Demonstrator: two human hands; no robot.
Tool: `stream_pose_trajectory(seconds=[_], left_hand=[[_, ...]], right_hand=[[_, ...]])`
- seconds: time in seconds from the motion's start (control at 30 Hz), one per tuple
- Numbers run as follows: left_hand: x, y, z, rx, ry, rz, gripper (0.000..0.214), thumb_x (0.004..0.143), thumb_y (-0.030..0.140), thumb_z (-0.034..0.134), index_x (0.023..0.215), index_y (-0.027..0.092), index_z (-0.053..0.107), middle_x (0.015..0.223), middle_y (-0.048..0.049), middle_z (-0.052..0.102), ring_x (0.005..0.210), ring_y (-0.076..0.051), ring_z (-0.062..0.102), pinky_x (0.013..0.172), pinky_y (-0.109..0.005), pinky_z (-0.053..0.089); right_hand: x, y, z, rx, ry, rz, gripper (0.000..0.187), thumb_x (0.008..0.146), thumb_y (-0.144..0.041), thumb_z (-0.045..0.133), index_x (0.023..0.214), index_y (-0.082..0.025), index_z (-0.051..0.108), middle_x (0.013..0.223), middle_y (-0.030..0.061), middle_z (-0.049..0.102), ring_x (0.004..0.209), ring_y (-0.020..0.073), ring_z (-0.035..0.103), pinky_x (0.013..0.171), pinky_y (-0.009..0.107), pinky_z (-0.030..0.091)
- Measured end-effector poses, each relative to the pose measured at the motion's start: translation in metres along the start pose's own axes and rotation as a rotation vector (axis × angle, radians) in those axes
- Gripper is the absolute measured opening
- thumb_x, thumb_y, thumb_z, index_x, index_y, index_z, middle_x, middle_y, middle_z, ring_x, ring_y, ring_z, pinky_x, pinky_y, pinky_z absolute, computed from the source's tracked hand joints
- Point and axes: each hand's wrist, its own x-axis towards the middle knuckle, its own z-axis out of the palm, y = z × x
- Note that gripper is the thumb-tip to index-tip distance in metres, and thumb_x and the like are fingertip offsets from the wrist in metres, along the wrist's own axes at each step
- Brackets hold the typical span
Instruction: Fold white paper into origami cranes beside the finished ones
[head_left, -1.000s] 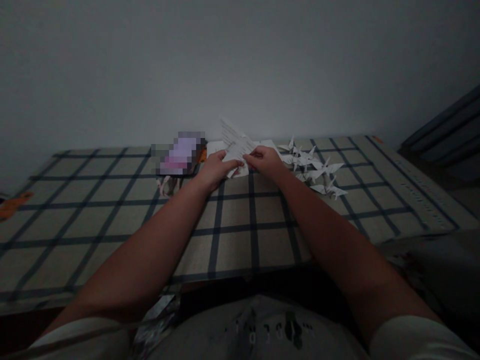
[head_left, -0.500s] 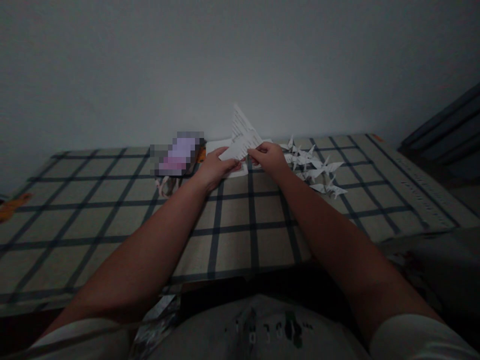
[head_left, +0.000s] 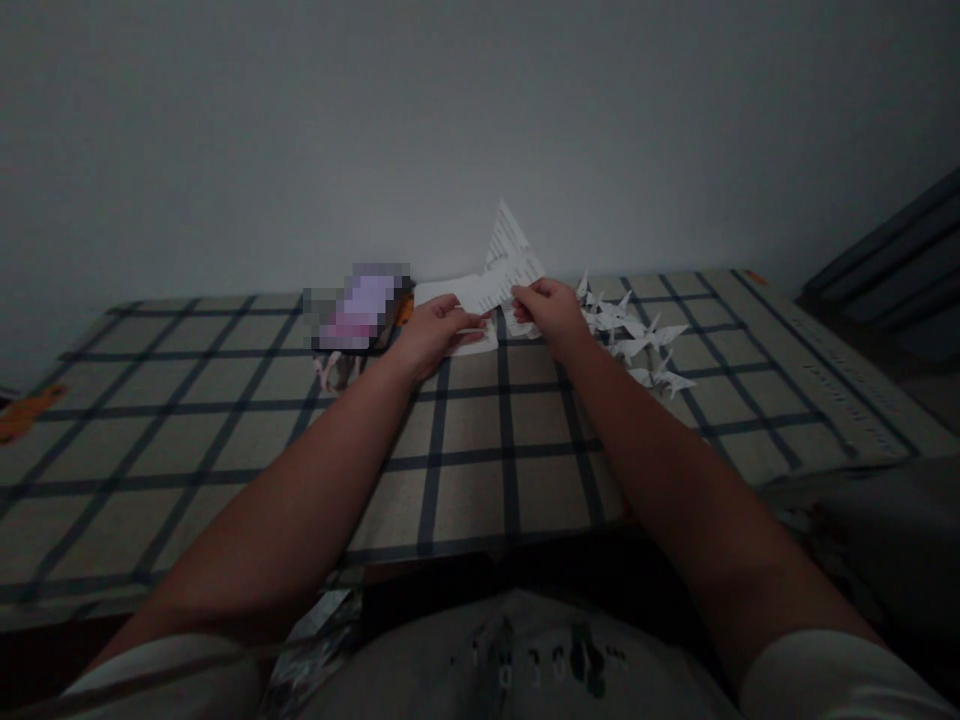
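Observation:
A white printed sheet of paper (head_left: 504, 262) stands partly lifted and folded to a point at the far side of the checked surface (head_left: 465, 440). My right hand (head_left: 551, 308) pinches its right edge and holds it up. My left hand (head_left: 435, 330) pinches the paper's lower left part, close to the surface. More white paper (head_left: 469, 345) lies flat beneath both hands. Both arms reach forward from the bottom of the view.
Several small folded paper cranes (head_left: 630, 335) lie just right of my right hand. A blurred purple object (head_left: 360, 305) sits left of my left hand, near the wall. An orange scrap (head_left: 26, 410) lies at the far left edge. The room is dim.
My right hand moved rightward and slightly up, swinging the paper's pointed tip from left of centre to the right. My left hand stayed almost in place.

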Motion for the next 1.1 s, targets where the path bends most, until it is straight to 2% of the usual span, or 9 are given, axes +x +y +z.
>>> stream_pose_trajectory(seconds=[0.2,0.33,0.6,0.73,0.9,1.0,1.1], left_hand=[[0.006,-0.006,-0.003,0.023,0.08,0.079,0.039,0.058,0.023,0.088,0.091,0.013,0.071,0.086,-0.0035,0.075,0.07,-0.011,0.067,0.065,-0.02,0.056],[0.006,-0.004,-0.001,-0.008,0.102,0.108,0.036,0.057,0.017,0.086,0.09,0.012,0.071,0.085,-0.0043,0.076,0.069,-0.01,0.067,0.066,-0.02,0.056],[0.002,-0.003,0.002,-0.015,-0.024,0.094,0.044,0.064,0.01,0.078,0.108,0.012,0.071,0.094,-0.0073,0.078,0.073,-0.011,0.072,0.075,-0.021,0.059],[0.001,-0.005,0.001,-0.017,-0.079,0.078,0.048,0.067,0.007,0.075,0.114,0.013,0.069,0.099,-0.0088,0.078,0.085,-0.015,0.075,0.088,-0.027,0.06],[0.004,-0.003,0.001,-0.05,0.01,0.081,0.035,0.072,0.008,0.066,0.107,0.013,0.069,0.1,-0.0105,0.078,0.089,-0.016,0.075,0.09,-0.03,0.06],[0.008,-0.001,-0.002,-0.101,0.092,0.102,0.03,0.071,0.01,0.062,0.101,0.012,0.069,0.096,-0.0095,0.078,0.086,-0.017,0.074,0.083,-0.028,0.06],[0.013,0.001,-0.007,-0.182,0.177,0.107,0.023,0.076,0.021,0.063,0.096,0.013,0.07,0.091,-0.007,0.076,0.08,-0.017,0.072,0.07,-0.025,0.059]], right_hand=[[-0.002,0.008,0.006,0.003,-0.121,-0.044,0.021,0.082,-0.025,0.073,0.067,-0.016,0.06,0.064,-0.0006,0.068,0.056,0.0082,0.061,0.056,0.019,0.05],[-0.001,0.008,0.006,0.004,-0.084,-0.047,0.02,0.081,-0.024,0.073,0.067,-0.016,0.062,0.062,-0.0002,0.067,0.054,0.0088,0.06,0.055,0.021,0.05],[0.004,0.008,0.003,0.09,0.005,-0.009,0.021,0.087,-0.022,0.067,0.067,-0.016,0.061,0.066,-0.0007,0.066,0.056,0.0069,0.058,0.054,0.018,0.048],[0.005,0.007,0.002,0.182,0.017,0.032,0.022,0.091,-0.021,0.063,0.07,-0.016,0.06,0.069,-0.0006,0.065,0.058,0.0061,0.06,0.057,0.017,0.05],[0.004,0.002,0.002,0.244,0.003,0.077,0.021,0.095,-0.021,0.06,0.075,-0.017,0.057,0.075,0.0,0.067,0.062,0.0057,0.062,0.059,0.017,0.05],[0.0,-0.001,0.003,0.279,-0.112,0.1,0.019,0.095,-0.02,0.059,0.076,-0.017,0.056,0.075,-0.0007,0.066,0.064,0.0059,0.062,0.062,0.018,0.051],[-0.004,-0.002,0.003,0.283,-0.224,0.099,0.02,0.093,-0.02,0.06,0.074,-0.017,0.054,0.072,-0.0015,0.064,0.064,0.0073,0.062,0.061,0.02,0.051]])
